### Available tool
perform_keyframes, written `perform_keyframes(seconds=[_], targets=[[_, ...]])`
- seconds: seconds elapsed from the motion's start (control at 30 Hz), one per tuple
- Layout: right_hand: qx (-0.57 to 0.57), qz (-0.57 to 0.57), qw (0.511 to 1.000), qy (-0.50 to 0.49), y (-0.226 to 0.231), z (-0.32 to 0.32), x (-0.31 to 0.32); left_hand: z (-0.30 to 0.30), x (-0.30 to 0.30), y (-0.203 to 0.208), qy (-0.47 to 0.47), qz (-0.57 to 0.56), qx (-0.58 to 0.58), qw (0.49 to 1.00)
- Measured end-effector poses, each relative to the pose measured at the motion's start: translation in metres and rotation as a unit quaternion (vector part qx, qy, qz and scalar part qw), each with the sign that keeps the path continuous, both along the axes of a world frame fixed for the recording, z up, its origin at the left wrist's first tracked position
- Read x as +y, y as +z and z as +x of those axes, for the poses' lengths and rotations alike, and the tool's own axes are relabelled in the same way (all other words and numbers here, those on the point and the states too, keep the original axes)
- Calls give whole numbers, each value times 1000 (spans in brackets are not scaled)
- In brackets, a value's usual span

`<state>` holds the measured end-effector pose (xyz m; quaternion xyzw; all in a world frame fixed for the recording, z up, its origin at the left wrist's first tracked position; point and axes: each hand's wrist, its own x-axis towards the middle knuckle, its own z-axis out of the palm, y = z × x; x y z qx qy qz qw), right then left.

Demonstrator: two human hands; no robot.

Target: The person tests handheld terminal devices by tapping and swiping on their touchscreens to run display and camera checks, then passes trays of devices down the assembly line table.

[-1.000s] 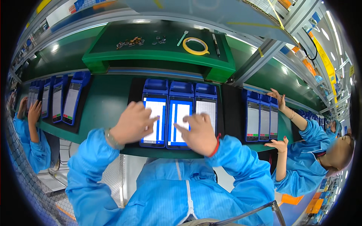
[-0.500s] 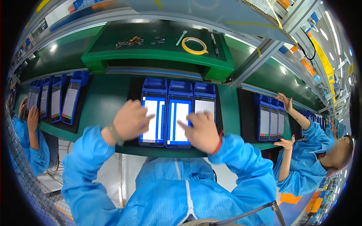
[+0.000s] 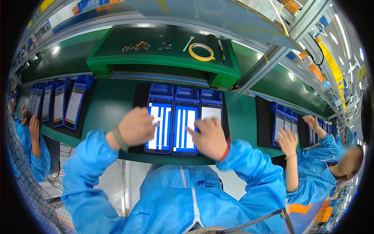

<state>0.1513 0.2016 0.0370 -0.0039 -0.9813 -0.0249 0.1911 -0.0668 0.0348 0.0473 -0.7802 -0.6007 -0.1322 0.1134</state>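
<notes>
Three handheld terminals in blue casings lie side by side before me. Blue and white vertical stripes fill the screens of the left terminal (image 3: pixel 164 132) and the middle terminal (image 3: pixel 180 134). The right terminal (image 3: pixel 211 111) shows a pale grid, its lower part hidden behind my right hand. My left hand (image 3: pixel 136 126) is over the left terminal's left edge, index finger pointing at the screen and the others curled. My right hand (image 3: pixel 210 137) points its index finger at the middle screen, other fingers loosely bent. Neither hand holds anything. Whether the fingertips touch the glass, I cannot tell.
A green raised shelf (image 3: pixel 163 64) behind holds yellow tape (image 3: pixel 201 52), a pen (image 3: pixel 221 51), a light green spatula-like tool (image 3: pixel 188 43) and small parts (image 3: pixel 136 47). More terminals (image 3: pixel 74 103) stand left. A co-worker's hand (image 3: pixel 288 141) is near terminals at right.
More blue stripes have appeared on the left and middle screens. My left index finger is drawn in a little, while my right hand stays nearly in place. The right co-worker's hands have moved.
</notes>
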Motion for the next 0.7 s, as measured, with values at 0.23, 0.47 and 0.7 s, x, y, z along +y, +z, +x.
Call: perform_keyframes(seconds=[0.23,0.47,0.7], targets=[[-27,15,999,-5,5,5,5,0,-11,1,-7,-23,10,1000],[11,10,999,-31,-3,-2,20,-7,-9,-2,59,-26,7,998],[-18,-12,999,45,0,33,-3,10,-37,9,-49,-79,-35,995]])
